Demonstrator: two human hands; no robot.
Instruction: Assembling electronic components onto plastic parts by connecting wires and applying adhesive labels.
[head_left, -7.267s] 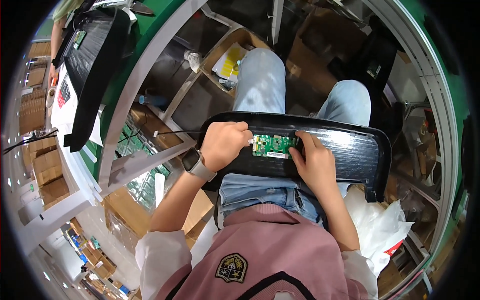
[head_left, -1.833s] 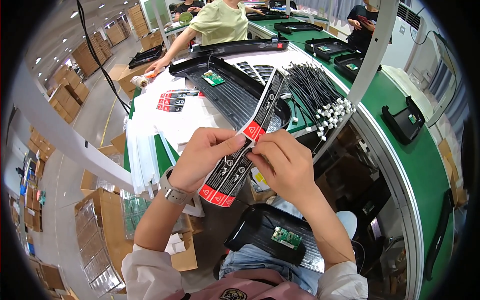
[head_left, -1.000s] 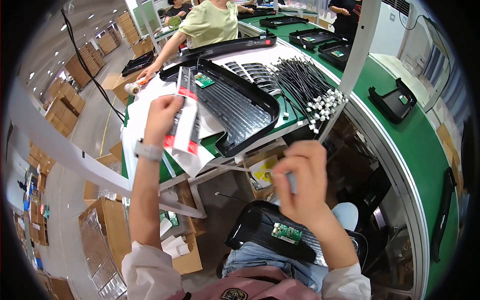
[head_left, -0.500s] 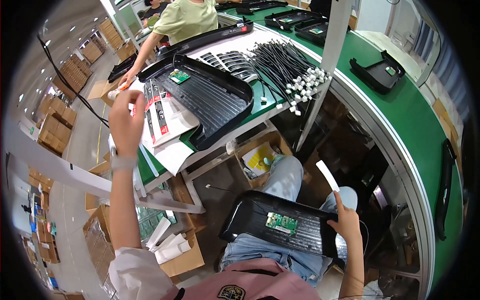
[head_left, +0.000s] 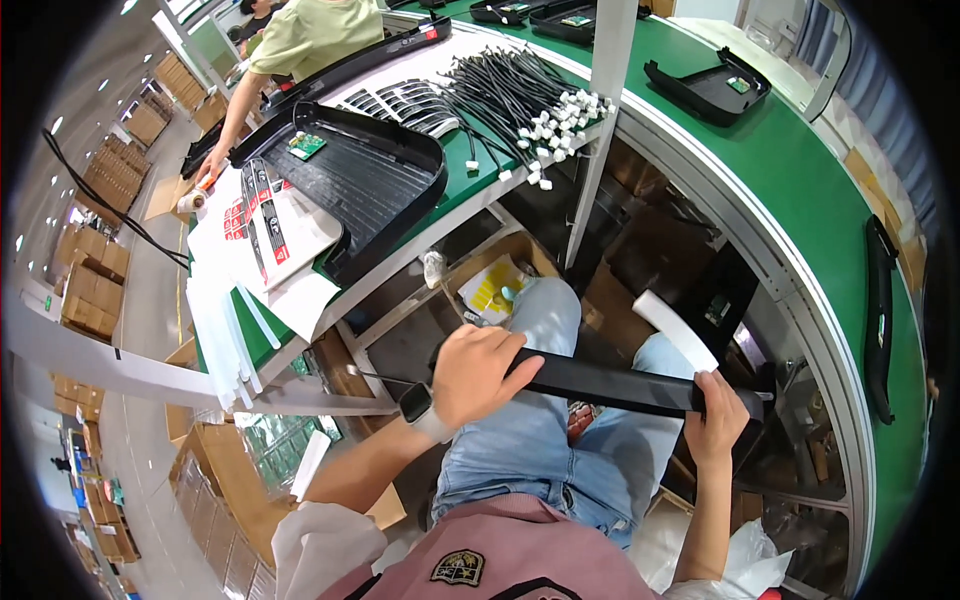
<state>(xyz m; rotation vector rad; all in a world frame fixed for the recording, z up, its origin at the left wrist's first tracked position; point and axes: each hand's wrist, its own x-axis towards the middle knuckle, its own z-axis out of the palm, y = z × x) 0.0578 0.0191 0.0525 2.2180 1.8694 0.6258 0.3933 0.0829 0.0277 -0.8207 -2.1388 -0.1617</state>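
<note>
A long black plastic cover (head_left: pixel 600 385) is tipped up on edge above my thighs, so a narrow side faces me. My left hand (head_left: pixel 478 372) is closed around its left end, thumb lying along the edge. At the other end, my right hand (head_left: pixel 716 415) grips the cover and pinches a curved white strip (head_left: pixel 680 335) that sticks up past the fingers. The green circuit board inside this cover is hidden now. On the bench to the left lies another black cover (head_left: pixel 350 170) with a small green circuit board (head_left: pixel 307 146), beside a sheet of black-and-red labels (head_left: pixel 262 220).
Black cables with white plugs (head_left: pixel 545 115) are heaped at the bench's right corner, by a white post (head_left: pixel 612 60). A green conveyor (head_left: pixel 770 180) curves along the right, carrying black covers. A co-worker's arm (head_left: pixel 238 110) reaches over the bench. A cardboard box (head_left: pixel 540 258) stands beneath.
My left hand has come down from beside the bench to the cover's left end. The cover has been tipped from lying flat to on edge. My view has shifted right.
</note>
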